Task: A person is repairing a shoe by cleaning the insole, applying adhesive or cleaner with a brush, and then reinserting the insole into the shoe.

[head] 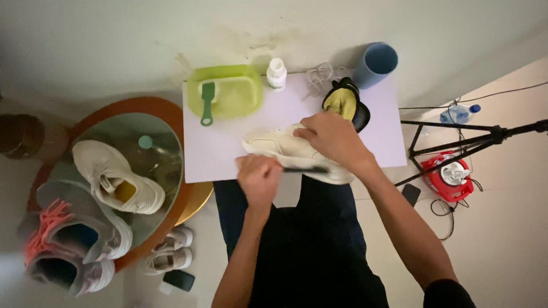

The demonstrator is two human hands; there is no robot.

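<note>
Cream sneaker (291, 149) gripped by right hand (331, 137); left hand (260, 178) clenched on dark brush (308, 169).
Green basin (228, 91) holds a green brush (207, 102).

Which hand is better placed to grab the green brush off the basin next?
Left. The left hand lies nearer the green brush on the green basin; the right hand rests on the white shoe, steadying it.
</note>
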